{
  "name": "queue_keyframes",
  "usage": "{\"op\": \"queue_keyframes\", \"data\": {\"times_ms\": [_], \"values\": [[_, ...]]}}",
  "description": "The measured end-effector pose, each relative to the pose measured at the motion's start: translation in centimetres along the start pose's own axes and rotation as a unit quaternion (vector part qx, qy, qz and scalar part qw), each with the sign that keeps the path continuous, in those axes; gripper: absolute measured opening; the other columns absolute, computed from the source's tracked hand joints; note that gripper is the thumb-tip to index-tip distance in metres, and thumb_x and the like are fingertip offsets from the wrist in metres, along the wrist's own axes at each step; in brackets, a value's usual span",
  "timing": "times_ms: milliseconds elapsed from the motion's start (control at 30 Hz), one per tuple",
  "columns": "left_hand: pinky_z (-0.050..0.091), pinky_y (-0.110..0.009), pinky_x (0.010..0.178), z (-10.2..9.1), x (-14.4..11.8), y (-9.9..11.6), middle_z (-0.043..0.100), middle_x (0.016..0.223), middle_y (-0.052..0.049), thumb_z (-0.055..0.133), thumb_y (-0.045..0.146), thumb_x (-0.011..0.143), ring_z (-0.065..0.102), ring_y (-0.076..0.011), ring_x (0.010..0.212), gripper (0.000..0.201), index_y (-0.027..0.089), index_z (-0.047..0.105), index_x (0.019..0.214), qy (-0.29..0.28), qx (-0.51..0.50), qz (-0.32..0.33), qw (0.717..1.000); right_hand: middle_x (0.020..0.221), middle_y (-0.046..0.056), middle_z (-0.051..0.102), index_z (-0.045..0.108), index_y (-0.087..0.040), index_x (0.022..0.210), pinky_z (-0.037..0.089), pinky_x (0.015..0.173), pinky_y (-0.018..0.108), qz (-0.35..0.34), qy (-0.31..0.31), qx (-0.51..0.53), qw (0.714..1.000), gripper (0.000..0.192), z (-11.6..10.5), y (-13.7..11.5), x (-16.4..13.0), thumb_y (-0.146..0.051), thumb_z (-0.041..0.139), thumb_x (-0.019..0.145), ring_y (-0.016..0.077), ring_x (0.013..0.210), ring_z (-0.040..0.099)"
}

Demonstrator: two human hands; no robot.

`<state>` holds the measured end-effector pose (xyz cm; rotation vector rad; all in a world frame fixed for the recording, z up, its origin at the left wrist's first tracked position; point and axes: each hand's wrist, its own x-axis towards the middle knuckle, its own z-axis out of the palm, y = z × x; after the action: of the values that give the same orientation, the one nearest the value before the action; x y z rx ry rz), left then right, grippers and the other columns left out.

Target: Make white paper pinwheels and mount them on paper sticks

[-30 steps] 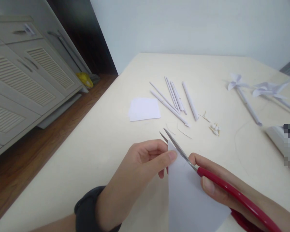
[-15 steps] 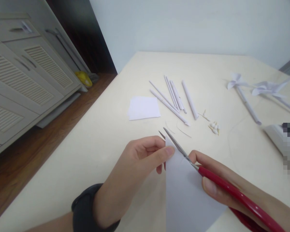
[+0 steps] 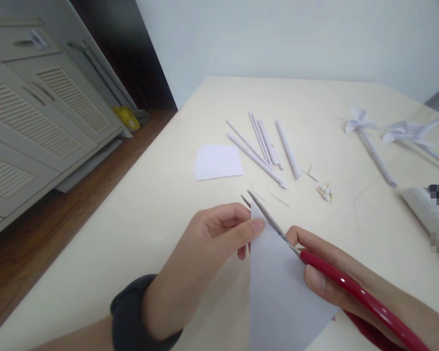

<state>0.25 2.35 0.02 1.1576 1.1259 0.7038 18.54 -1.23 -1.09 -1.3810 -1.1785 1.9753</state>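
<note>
My left hand (image 3: pixel 219 239), with a black band at the wrist, pinches a white sheet of paper (image 3: pixel 278 292) near its upper corner between thumb and fingers. My right hand (image 3: pixel 325 273) grips the red-handled scissors (image 3: pixel 351 287). The scissors' metal blades are slightly parted and lie along the paper's upper right edge, their tips just past the corner by my left thumb. The lower part of the sheet runs out of view. Part of the handles is hidden behind my right hand.
Beyond my hands lie a stack of white paper squares (image 3: pixel 219 162), several rolled paper tubes (image 3: pixel 287 148), thin strands and small white pieces with yellowish tips (image 3: pixel 326 191). Two paper pinwheels (image 3: pixel 375 153) rest at the right. A pale object (image 3: pixel 417 207), partly pixelated, sits at the right edge.
The paper and both hands have shifted up very slightly, along with a small shift of the whole view. The grips stay the same, and the blades remain slightly parted.
</note>
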Motion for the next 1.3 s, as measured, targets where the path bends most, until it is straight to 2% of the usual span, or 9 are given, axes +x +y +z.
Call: {"op": "queue_keyframes", "data": {"times_ms": [167, 367, 600, 1033, 1300], "values": [[0.037, -0.025, 0.057, 0.09, 0.01, -0.08, 0.047, 0.058, 0.002, 0.053, 0.031, 0.08, 0.044, -0.0097, 0.056, 0.025, 0.016, 0.05, 0.06, -0.003, -0.002, -0.005, 1.0, 0.06, -0.005, 0.037, 0.041, -0.026, 0.081, 0.018, 0.042, 0.023, 0.025, -0.025, 0.0, 0.999, 0.048, -0.13, -0.02, 0.01, -0.069, 0.055, 0.066, 0.0059, 0.045, 0.026], [0.038, -0.025, 0.058, -0.01, 0.04, -0.23, 0.048, 0.059, 0.001, 0.054, 0.03, 0.079, 0.045, -0.0103, 0.057, 0.024, 0.016, 0.05, 0.06, -0.006, -0.004, -0.003, 1.0, 0.06, -0.005, 0.036, 0.04, -0.025, 0.08, 0.017, 0.04, 0.021, 0.024, -0.05, 0.019, 0.998, 0.047, -0.22, 0.03, 0.21, -0.067, 0.057, 0.066, 0.0048, 0.044, 0.024], [0.038, -0.025, 0.058, 0.15, 0.05, -0.21, 0.051, 0.06, 0.0, 0.054, 0.031, 0.079, 0.046, -0.0105, 0.057, 0.023, 0.016, 0.053, 0.061, 0.0, -0.009, -0.012, 1.0, 0.059, -0.005, 0.037, 0.039, -0.025, 0.082, 0.017, 0.042, 0.022, 0.029, -0.027, -0.014, 0.999, 0.048, -0.3, -0.07, 0.13, -0.067, 0.055, 0.067, 0.0058, 0.045, 0.027], [0.038, -0.025, 0.058, 0.01, 0.1, -0.41, 0.053, 0.06, 0.0, 0.055, 0.03, 0.079, 0.048, -0.011, 0.057, 0.023, 0.016, 0.053, 0.06, -0.002, -0.009, -0.012, 1.0, 0.058, -0.005, 0.04, 0.043, -0.024, 0.083, 0.018, 0.039, 0.021, 0.041, -0.045, 0.01, 0.998, 0.045, -0.31, -0.2, 0.19, -0.064, 0.058, 0.067, 0.0041, 0.042, 0.026], [0.039, -0.025, 0.058, 0.07, 0.28, -0.42, 0.054, 0.062, -0.001, 0.054, 0.03, 0.079, 0.049, -0.0116, 0.059, 0.023, 0.016, 0.054, 0.061, 0.001, -0.011, -0.016, 1.0, 0.063, -0.003, 0.041, 0.042, -0.024, 0.078, 0.022, 0.042, 0.023, 0.014, -0.004, -0.026, 1.0, 0.05, -0.21, 0.3, 0.61, -0.071, 0.053, 0.064, 0.0072, 0.047, 0.032]]}}
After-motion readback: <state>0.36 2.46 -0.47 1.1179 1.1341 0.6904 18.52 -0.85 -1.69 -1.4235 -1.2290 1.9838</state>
